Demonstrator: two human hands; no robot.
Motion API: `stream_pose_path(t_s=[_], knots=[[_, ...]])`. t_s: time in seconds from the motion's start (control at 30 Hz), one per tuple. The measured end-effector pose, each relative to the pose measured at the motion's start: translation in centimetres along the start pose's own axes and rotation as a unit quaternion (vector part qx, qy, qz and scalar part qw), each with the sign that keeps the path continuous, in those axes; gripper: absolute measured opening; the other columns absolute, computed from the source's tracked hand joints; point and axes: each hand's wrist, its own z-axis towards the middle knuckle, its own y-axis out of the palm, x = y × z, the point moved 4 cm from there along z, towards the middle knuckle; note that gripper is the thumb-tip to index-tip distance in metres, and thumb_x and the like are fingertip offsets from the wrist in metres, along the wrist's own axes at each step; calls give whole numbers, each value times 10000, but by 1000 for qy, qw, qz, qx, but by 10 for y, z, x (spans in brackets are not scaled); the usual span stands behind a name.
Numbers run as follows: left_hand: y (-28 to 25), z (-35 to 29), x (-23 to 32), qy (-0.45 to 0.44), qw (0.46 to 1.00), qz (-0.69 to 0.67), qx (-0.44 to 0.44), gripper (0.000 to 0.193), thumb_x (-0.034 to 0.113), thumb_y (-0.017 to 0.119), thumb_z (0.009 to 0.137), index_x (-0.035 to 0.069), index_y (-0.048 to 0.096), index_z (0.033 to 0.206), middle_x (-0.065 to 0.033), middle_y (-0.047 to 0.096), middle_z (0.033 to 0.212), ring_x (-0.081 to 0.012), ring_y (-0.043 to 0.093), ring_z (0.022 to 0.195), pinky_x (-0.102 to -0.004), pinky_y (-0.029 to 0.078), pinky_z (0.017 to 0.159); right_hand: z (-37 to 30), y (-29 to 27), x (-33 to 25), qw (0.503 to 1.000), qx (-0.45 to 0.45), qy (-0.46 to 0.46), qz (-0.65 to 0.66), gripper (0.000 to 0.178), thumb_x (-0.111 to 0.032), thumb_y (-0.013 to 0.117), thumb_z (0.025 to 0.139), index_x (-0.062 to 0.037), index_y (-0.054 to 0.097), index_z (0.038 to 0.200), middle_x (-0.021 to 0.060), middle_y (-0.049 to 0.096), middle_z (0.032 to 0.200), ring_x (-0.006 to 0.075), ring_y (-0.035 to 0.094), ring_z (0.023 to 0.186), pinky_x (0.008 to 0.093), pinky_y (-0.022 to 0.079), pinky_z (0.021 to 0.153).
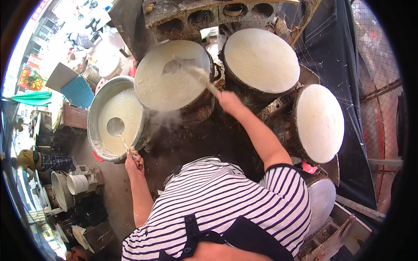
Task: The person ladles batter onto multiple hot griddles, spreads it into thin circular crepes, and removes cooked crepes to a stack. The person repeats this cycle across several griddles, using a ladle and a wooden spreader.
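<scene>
My left hand is closed around the handle of a ladle. Its round bowl is over the pale, creamy liquid in a grey metal basin. My right hand grips the pale handle of a long tool reaching into a large round pot of cream-coloured stuff. Motion and steam blur the tool's wide, dark head, so its kind is unclear. Steam rises between the basin and this pot. To the right are a second round vessel and a third, both with whitish tops.
Concrete blocks with round holes stand behind the pots. Black sheeting and wire mesh line the right side. At lower left are a white bucket and a person. Another whitish round top is beside my right side.
</scene>
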Motion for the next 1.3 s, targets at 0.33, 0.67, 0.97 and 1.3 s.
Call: stream_pose_path(t_s=[0.33,0.67,0.97,1.3], knots=[[-20,21,16,-9,999,-1,33,241,302,489,938,74,510,867,3,512,692,-71,384,430,-196,275,325,44,-28,18,998,-4,14,-55,244,-212,385,918,-41,540,995,181,609,827,381,609,776,461,505,678],[-15,14,17,-20,999,17,40,228,289,486,941,72,522,883,-1,513,694,-69,368,420,-198,278,327,54,-27,-28,978,28,200,54,571,-94,397,810,-72,288,1370,266,620,762,406,626,740,506,479,677],[11,11,17,-15,999,35,16,193,259,480,946,73,502,899,-20,542,736,-73,391,422,-201,308,327,28,-20,-51,982,22,183,49,493,-191,389,894,-79,311,1368,203,634,770,378,623,699,494,476,630],[12,18,17,-33,997,38,-63,162,250,499,935,91,495,909,-28,545,733,-75,402,423,-206,300,316,26,6,-65,983,43,180,20,463,-170,381,881,-97,352,1337,213,627,807,390,628,726,506,490,668]])
